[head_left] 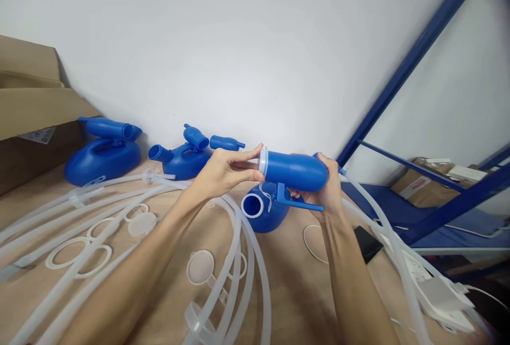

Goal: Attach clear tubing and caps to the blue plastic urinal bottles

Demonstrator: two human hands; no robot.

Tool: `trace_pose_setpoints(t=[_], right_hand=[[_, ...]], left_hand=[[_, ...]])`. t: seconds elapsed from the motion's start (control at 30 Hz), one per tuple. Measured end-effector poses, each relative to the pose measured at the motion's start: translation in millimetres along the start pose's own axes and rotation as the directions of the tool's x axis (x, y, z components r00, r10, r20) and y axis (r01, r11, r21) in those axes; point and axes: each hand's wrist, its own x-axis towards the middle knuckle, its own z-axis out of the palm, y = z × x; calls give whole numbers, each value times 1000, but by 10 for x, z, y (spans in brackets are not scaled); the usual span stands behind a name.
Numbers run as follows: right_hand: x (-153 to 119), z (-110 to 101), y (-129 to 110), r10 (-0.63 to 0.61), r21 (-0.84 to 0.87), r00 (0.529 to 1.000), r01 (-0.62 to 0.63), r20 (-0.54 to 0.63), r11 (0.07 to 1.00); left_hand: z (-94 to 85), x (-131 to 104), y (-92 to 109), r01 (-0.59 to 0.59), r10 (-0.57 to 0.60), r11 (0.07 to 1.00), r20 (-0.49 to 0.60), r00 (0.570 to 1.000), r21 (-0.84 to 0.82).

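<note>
A blue plastic funnel piece [297,171] lies sideways in the air, its closed end gripped by my right hand [329,188]. On its open left end is a translucent white cap or ring [263,161], which the thumb and fingers of my left hand [229,170] pinch. Just below stands a blue bottle [266,215] with a white-rimmed mouth facing left and a blue handle-like bar [300,204]. From the right end of the funnel piece runs a translucent tube [370,201].
Blue bottles [101,162] [185,162] stand at the back left beside a cardboard box [35,106]. Coiled tubes [255,270], white rings [66,252] and a round cap [200,267] lie on the table. A phone [367,243], power strip [430,286] and blue shelf [398,196] are right.
</note>
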Motion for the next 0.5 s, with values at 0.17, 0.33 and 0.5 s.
trace_pose_setpoints(t=[0.17, 0.33, 0.5], right_hand=[[56, -19, 99, 65, 15, 998, -64, -28, 998], [90, 93, 135, 80, 47, 997, -79, -12, 996], [34, 171, 85, 87, 93, 980, -105, 181, 990]], left_hand=[[-34, 21, -32, 24, -26, 995, 19, 999, 95], [-122, -2, 24, 6, -21, 986, 84, 996, 167], [-221, -6, 83, -15, 19, 961, -11, 1000, 276]])
